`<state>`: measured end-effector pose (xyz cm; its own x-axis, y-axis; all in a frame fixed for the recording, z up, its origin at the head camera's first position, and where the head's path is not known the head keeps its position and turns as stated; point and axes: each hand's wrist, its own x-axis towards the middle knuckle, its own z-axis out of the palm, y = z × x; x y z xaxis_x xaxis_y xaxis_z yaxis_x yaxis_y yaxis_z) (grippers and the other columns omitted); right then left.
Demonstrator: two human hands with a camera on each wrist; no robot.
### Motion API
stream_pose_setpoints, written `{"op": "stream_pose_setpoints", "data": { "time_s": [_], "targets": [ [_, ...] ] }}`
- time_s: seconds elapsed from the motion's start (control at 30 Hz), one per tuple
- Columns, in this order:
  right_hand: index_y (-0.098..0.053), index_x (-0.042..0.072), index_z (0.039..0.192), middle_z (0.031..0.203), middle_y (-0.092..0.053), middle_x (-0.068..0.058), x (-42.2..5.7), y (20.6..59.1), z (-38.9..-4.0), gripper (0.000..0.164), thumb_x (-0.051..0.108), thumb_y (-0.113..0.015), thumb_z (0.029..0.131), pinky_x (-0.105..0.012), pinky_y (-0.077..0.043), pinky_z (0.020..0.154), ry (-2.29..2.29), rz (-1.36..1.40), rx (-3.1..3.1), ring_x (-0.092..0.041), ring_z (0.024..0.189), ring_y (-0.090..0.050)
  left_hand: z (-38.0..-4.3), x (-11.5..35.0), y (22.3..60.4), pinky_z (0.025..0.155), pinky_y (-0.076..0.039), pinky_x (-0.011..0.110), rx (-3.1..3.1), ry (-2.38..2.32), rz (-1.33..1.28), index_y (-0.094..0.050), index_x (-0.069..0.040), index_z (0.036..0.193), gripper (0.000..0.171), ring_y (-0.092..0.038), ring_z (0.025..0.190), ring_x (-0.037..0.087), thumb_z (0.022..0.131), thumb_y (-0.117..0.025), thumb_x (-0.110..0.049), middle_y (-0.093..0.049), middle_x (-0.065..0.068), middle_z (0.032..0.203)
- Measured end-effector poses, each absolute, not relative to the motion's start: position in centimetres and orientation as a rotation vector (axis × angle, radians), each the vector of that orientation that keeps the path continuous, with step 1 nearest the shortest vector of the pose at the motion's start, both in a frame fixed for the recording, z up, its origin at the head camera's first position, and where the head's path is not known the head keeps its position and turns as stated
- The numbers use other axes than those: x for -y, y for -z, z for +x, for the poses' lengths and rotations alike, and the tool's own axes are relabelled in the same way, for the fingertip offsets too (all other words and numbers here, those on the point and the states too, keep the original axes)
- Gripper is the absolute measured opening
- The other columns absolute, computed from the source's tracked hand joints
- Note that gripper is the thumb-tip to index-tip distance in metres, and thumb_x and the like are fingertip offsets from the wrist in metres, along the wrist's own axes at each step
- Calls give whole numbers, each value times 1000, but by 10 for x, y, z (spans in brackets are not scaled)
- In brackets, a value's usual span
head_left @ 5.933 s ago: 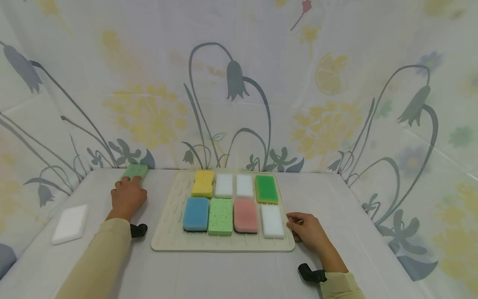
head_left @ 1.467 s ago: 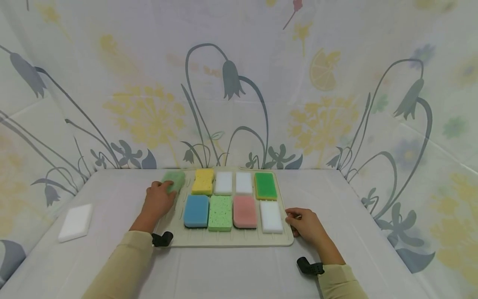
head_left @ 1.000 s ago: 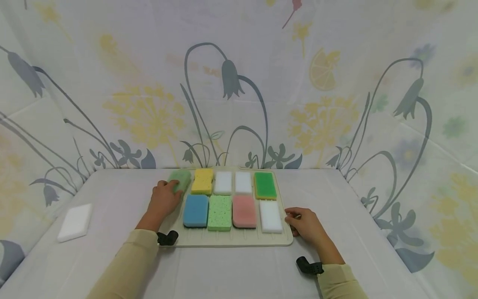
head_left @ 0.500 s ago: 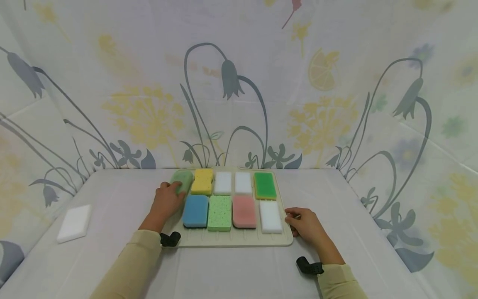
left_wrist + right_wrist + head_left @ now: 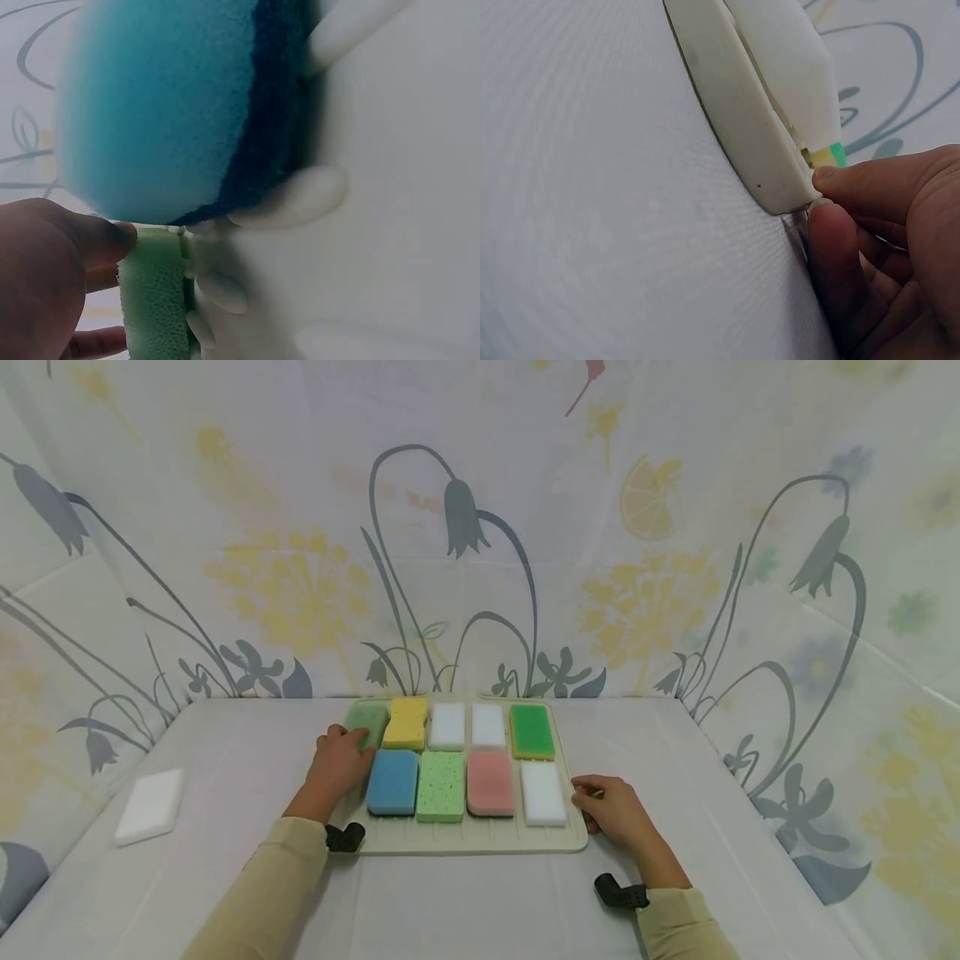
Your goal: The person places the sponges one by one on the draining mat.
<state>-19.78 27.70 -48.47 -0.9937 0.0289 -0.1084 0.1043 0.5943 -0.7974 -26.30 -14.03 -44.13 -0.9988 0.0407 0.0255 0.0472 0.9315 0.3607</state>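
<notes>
At the tray's far left corner, my left hand [image 5: 340,766] holds a pale green sponge [image 5: 365,718] beside the yellow sponge [image 5: 405,724]. In the left wrist view its thumb lies at one end of the green sponge [image 5: 155,300], and part of the hand is out of frame. The blue sponge [image 5: 161,97] fills much of that view. My right hand [image 5: 617,810] pinches the right edge of the cream tray [image 5: 450,841]; the right wrist view shows thumb and fingertip at the tray rim [image 5: 742,127].
Also on the tray are a speckled green sponge [image 5: 441,787], a pink sponge [image 5: 491,783], a bright green one [image 5: 532,732] and several white ones, including one at front right [image 5: 543,793]. A white sponge [image 5: 150,807] lies on the table at left. A patterned cloth [image 5: 480,610] hangs behind.
The pale green sponge has gone rightward from the table's back left onto the tray, carried by my left hand. Over the last half second it barely shifts. My right hand stays at the tray edge.
</notes>
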Motion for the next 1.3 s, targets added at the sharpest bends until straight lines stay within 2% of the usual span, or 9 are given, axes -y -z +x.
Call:
{"op": "stream_pose_setpoints", "data": {
  "time_s": [0.47, 0.8, 1.3],
  "targets": [
    [-64, 3, 124, 100, -65, -8, -276, 486, -197, 36, 13, -65, 90, -29, -54, 54, 1387, 126, -2727, -14, 66, -60, -267, 143, 443, 89, -41, 56, 3038, 553, -108, -52, -1, 137, 46, -45, 109, 47, 100, -52, -29, -45, 33, 125],
    [-64, 4, 124, 100, -65, -9, -277, 485, -197, 35, 13, -65, 90, -29, -54, 53, 1387, 112, -2737, -14, 64, -60, -268, 145, 444, 87, -43, 57, 3011, 556, -136, -51, -3, 138, 49, -47, 109, 50, 99, -53, -32, -43, 35, 127],
    [-63, 4, 125, 101, -65, -9, -278, 487, -198, 36, 13, -64, 90, -29, -54, 54, 1360, 107, -2752, -14, 63, -59, -256, 162, 440, 91, -43, 60, 2994, 552, -113, -46, -3, 140, 50, -46, 118, 52, 101, -47, -33, -41, 34, 133]
  ]
}}
